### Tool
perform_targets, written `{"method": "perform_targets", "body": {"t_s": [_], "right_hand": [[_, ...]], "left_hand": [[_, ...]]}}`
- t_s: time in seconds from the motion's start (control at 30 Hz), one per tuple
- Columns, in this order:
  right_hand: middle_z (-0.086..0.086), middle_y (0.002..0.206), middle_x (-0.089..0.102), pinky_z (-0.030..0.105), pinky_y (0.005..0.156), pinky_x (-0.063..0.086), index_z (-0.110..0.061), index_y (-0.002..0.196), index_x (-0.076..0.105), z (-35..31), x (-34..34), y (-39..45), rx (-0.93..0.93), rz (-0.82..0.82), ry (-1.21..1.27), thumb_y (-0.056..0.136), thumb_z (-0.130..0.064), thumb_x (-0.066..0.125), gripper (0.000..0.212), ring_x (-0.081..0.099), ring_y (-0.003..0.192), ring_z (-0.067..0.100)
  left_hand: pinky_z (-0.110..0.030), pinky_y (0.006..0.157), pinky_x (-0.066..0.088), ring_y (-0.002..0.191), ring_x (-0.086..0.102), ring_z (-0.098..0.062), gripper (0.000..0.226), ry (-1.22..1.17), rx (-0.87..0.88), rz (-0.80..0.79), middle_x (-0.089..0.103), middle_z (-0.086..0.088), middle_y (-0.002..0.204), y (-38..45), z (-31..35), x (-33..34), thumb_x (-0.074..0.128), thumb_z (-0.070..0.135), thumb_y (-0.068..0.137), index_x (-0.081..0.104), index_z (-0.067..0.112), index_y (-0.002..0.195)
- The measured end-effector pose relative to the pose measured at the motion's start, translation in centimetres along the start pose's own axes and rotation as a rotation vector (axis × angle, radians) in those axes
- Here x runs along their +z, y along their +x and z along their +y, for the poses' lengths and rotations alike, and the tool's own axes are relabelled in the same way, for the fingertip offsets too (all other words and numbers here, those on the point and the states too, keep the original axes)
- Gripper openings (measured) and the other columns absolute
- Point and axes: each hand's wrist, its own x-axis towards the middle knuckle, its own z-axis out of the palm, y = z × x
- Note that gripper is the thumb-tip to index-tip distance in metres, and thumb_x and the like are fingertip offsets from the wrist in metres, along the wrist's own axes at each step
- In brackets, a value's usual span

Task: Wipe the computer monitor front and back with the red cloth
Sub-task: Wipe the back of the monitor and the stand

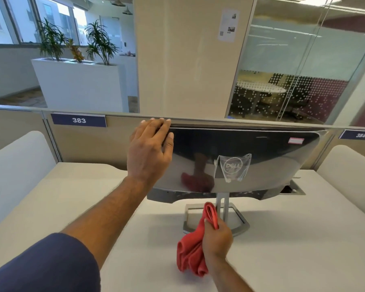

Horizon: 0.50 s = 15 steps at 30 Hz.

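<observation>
The computer monitor stands on a white desk with its glossy black back, bearing a Dell logo, turned towards me. Its silver stand rests on the desk below. My left hand lies on the monitor's upper left corner, fingers curled over the top edge. My right hand is low in front of the stand, closed around the bunched red cloth, which hangs down from the fist just above the desk. The cloth and hand are mirrored in the shiny back panel.
A beige partition with number plates 383 and 384 runs behind the desk. White side dividers flank the desk. A cable opening sits at the desk's back right. Beyond are a pillar, planters and a glass-walled room.
</observation>
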Motion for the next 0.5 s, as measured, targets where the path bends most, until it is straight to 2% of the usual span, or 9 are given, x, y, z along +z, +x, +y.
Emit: {"method": "perform_targets", "body": {"t_s": [0.17, 0.27, 0.37, 0.5], "right_hand": [[0.001, 0.067, 0.061, 0.023, 0.056, 0.037, -0.007, 0.092, 0.075, -3.6, 1.5, 1.1, 0.069, 0.07, 0.12, 0.088, -0.014, 0.069, 0.01, 0.06, 0.068, 0.023], [-0.003, 0.066, 0.062, 0.024, 0.057, 0.039, -0.011, 0.085, 0.071, -5.3, 3.0, 2.1, 0.18, 0.038, 0.171, 0.09, -0.021, 0.066, 0.012, 0.063, 0.07, 0.023], [-0.002, 0.072, 0.066, 0.022, 0.054, 0.041, -0.012, 0.088, 0.068, -6.1, 3.9, 2.6, 0.269, 0.019, 0.248, 0.091, -0.019, 0.065, 0.008, 0.063, 0.069, 0.017], [-0.001, 0.075, 0.066, 0.021, 0.052, 0.039, -0.013, 0.089, 0.066, -5.7, 4.1, 3.0, 0.329, -0.001, 0.198, 0.093, -0.024, 0.063, 0.012, 0.063, 0.069, 0.017]], "left_hand": [[-0.04, 0.105, 0.04, 0.119, 0.053, -0.024, 0.041, 0.051, -0.027, 0.012, 0.062, -0.005, 0.124, -0.2, 0.4, 0.4, 0.048, 0.037, 0.1, 0.061, 0.014, 0.131], [-0.039, 0.105, 0.041, 0.12, 0.053, -0.024, 0.042, 0.04, -0.022, 0.011, 0.062, -0.006, 0.125, -0.2, 0.2, 0.5, 0.049, 0.039, 0.1, 0.061, 0.014, 0.13], [-0.039, 0.104, 0.042, 0.12, 0.053, -0.023, 0.043, 0.034, -0.018, 0.015, 0.063, -0.006, 0.125, -0.5, -0.2, 0.5, 0.049, 0.04, 0.099, 0.061, 0.014, 0.13], [-0.042, 0.1, 0.045, 0.117, 0.054, -0.023, 0.043, 0.046, -0.032, 0.036, 0.064, -0.005, 0.123, -0.3, -0.1, 0.8, 0.05, 0.041, 0.099, 0.063, 0.013, 0.129]]}}
